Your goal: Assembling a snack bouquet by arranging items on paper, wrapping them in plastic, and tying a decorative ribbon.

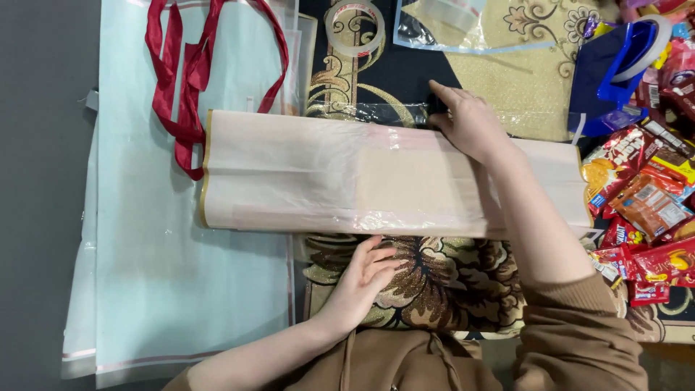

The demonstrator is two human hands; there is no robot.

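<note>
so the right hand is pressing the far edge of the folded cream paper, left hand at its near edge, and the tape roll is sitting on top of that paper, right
Not quite. The head view shows the clear tape roll lying apart from the folded cream paper, beyond its far edge on the patterned cloth. The rest holds: right hand at the far edge, left hand at the near edge.

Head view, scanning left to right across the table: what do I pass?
Pale blue sheet → red ribbon → left hand → right hand → blue tape dispenser → pile of red snack packets.
</note>
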